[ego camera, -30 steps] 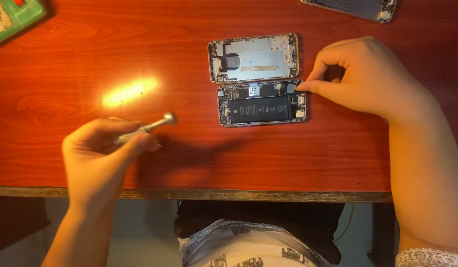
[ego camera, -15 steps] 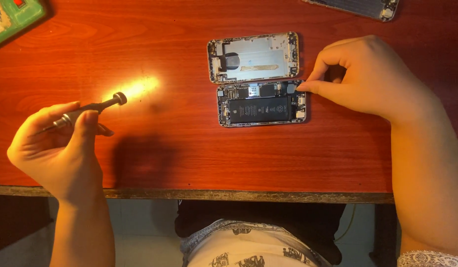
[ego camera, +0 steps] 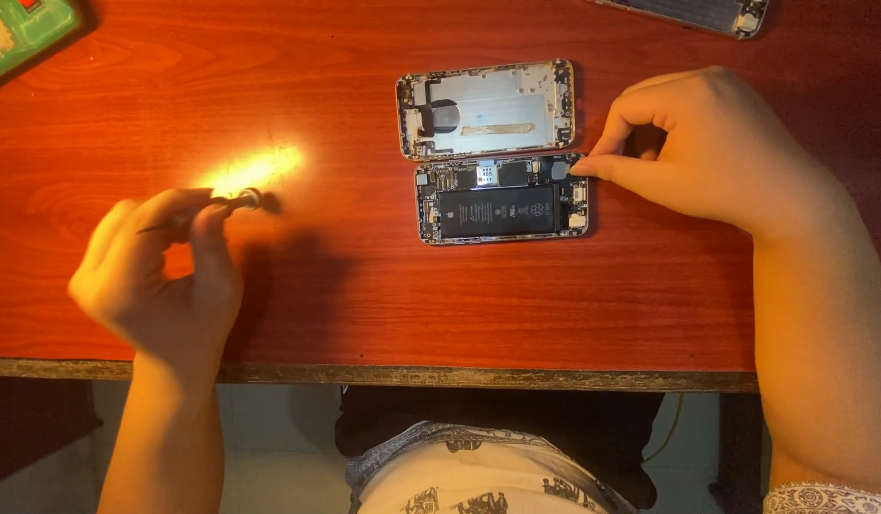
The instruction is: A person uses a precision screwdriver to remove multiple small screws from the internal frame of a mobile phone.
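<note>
- A slim dark metal screwdriver (ego camera: 205,207) with a round silver end cap is pinched between the thumb and curled fingers of the left hand (ego camera: 160,281), which is blurred and raised above the red-brown wooden table (ego camera: 364,286).
- The right hand (ego camera: 712,152) is rested on the table, its fingers curled and its thumb and forefinger pressed together at the right edge of the opened smartphone body with its black battery and circuit parts exposed (ego camera: 502,202); whether anything is pinched there cannot be told.
- The detached silver phone back shell with a black round part inside (ego camera: 486,109) is laid just beyond the opened body, touching or nearly touching it, left of the right hand's knuckles.
- A bright patch of reflected light (ego camera: 250,171) is seen on the table just beyond the left hand.
- A green flat object (ego camera: 22,29) is placed far beyond the left hand, and another phone part (ego camera: 697,11) far beyond the right hand.
</note>
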